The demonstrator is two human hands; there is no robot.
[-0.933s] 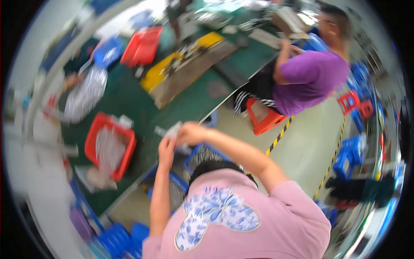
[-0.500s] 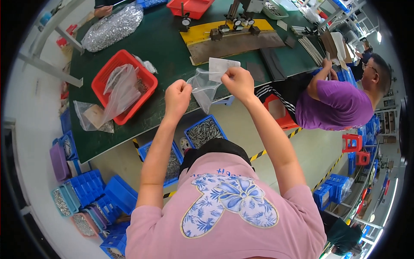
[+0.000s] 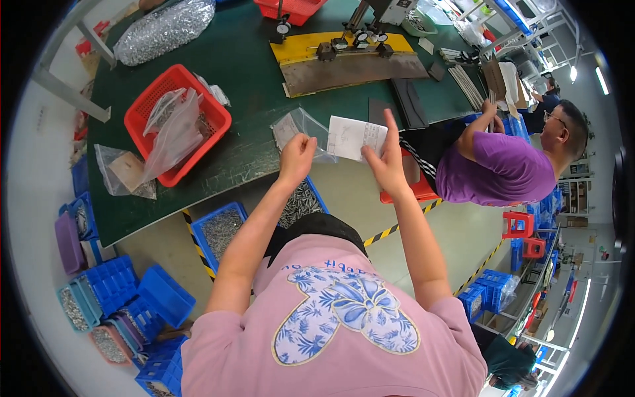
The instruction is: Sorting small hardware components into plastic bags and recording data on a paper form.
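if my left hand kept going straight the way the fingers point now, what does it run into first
Probably the clear plastic bag that the left hand already pinches, with the green table just beyond it. The white paper slip in the right hand lies off to the side. Depth is hard to judge here.

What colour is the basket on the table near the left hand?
Red, a slotted plastic basket holding clear bags; the head view shows it best.
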